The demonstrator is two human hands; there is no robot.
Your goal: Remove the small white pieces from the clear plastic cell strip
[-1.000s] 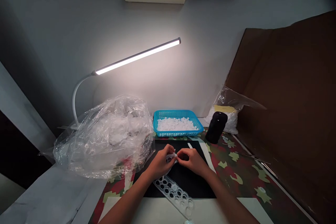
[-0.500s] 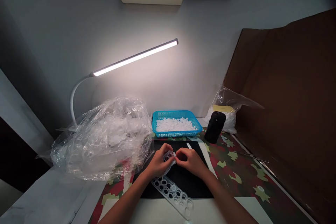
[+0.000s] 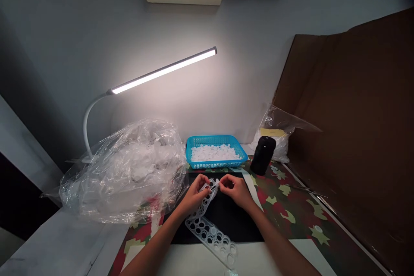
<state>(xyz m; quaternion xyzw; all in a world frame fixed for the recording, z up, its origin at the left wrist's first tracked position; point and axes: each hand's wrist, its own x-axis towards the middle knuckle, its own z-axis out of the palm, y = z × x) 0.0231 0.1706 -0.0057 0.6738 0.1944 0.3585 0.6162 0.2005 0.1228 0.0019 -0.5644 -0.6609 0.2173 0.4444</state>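
My left hand (image 3: 196,197) is closed round a translucent plastic strip with rows of round holes (image 3: 204,205), held tilted above the black mat (image 3: 226,220). At the strip's far end, my right hand (image 3: 236,190) is in a pinch. A small white bit shows by its fingertips, but whether it is a loose piece or part of the strip I cannot tell. Below my hands, a second holed plastic strip (image 3: 216,240) lies slantwise across the mat's front edge, with a whitish disc in one of its holes.
Behind the mat stands a blue basket (image 3: 216,164) of small white pieces. A large clear plastic bag (image 3: 129,172) bulges on the left under a lit lamp (image 3: 164,70). To the right are a black container (image 3: 263,156), a bag of white material (image 3: 282,146) and a cardboard panel (image 3: 352,108).
The held strip now shows more of its length, and its far end has risen slightly. My right hand has shifted slightly up and right. The lower strip stays in place.
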